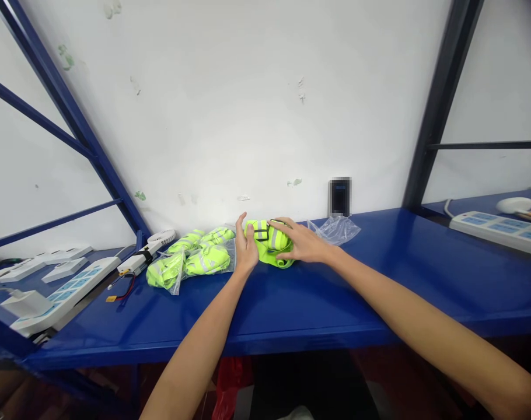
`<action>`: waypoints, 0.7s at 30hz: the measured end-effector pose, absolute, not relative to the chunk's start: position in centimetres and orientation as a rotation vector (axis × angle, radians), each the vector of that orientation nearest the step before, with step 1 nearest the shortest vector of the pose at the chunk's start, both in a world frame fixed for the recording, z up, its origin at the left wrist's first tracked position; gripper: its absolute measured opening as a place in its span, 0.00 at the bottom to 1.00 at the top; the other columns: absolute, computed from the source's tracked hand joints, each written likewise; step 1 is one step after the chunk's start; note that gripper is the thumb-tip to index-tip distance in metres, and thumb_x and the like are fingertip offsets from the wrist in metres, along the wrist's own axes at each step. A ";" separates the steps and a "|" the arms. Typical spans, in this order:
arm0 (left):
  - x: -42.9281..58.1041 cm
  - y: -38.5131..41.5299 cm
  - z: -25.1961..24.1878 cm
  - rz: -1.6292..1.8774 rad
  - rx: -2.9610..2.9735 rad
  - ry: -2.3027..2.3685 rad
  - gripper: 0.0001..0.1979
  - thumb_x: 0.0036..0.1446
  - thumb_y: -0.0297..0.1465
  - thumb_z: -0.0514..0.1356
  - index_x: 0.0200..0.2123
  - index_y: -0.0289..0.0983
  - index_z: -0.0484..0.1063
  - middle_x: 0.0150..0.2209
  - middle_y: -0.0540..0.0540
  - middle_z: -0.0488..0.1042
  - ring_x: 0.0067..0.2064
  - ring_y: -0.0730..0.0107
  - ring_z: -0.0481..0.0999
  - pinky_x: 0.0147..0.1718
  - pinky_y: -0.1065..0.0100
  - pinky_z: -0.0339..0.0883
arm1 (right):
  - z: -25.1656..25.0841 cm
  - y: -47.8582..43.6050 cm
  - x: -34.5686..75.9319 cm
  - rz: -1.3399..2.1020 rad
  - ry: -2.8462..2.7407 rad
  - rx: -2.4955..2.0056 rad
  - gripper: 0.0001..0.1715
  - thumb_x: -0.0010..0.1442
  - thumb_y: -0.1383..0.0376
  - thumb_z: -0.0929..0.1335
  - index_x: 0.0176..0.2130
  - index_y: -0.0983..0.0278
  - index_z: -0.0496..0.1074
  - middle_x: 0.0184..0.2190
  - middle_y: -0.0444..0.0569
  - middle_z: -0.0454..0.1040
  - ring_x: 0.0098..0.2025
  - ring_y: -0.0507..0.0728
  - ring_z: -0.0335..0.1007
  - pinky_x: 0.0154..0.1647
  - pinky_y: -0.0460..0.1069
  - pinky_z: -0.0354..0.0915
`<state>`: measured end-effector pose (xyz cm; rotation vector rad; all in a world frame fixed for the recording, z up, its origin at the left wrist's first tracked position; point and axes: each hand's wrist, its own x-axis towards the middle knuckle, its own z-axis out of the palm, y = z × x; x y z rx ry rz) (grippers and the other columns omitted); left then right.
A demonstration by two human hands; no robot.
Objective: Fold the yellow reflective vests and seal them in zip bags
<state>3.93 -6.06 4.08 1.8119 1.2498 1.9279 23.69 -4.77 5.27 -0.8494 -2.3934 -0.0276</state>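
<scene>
Reflective yellow-green fabric, banded with pale grey stripes and dark edging, was gathered in a loose bundle on the blue table, near the wall, and was flanked by both hands. The left hand was placed upright along the bundle's left side, its fingers pointed upward and its thumb parted from them. The right hand was extended from the other side, with fingers laid over the top of the bundle and the thumb set lower, by its front; these were spread apart about the fabric, but whether it was clamped between them could not be told.

Just left of the left hand, more yellow-green bundles were packed in clear plastic. Beyond them, a white fan was set near the wall, and beside it a white device was crossed by a dark strap; nearby, thin wires were ended by a yellow connector. Farther left, a white power strip was seen.

To the right, a crumpled clear bag was spread before a dark upright object, which was obscured by pixelation. Below the table, red plastic was glimpsed.
</scene>
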 end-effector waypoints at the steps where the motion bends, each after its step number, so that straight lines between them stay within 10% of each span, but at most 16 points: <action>1: 3.9 -6.0 4.2 1.956 1.805 1.273 0.22 0.67 0.44 0.46 0.59 0.41 0.62 0.60 0.42 0.65 0.62 0.61 0.63 0.60 0.61 0.54 | 5.2 -4.9 23.6 0.030 -2.400 -0.834 0.48 0.59 0.51 0.69 0.69 0.52 0.43 0.65 0.55 0.55 0.59 0.68 0.63 0.54 0.63 0.63; 11: 4.1 -5.8 4.8 2.134 1.580 1.129 0.23 0.67 0.47 0.43 0.55 0.40 0.63 0.34 0.47 0.70 0.35 0.68 0.72 0.38 0.67 0.65 | 4.9 -5.3 21.8 -0.164 -2.238 -0.819 0.51 0.53 0.61 0.72 0.68 0.65 0.49 0.49 0.59 0.70 0.50 0.67 0.66 0.51 0.61 0.64; 21: 2.1 -4.2 5.1 2.234 1.502 1.446 0.14 0.65 0.41 0.50 0.46 0.38 0.64 0.20 0.57 0.58 0.21 0.74 0.59 0.26 0.71 0.54 | 7.9 -4.1 24.8 0.174 -1.568 -0.745 0.18 0.54 0.65 0.70 0.46 0.60 0.70 0.42 0.47 0.77 0.45 0.59 0.73 0.49 0.54 0.67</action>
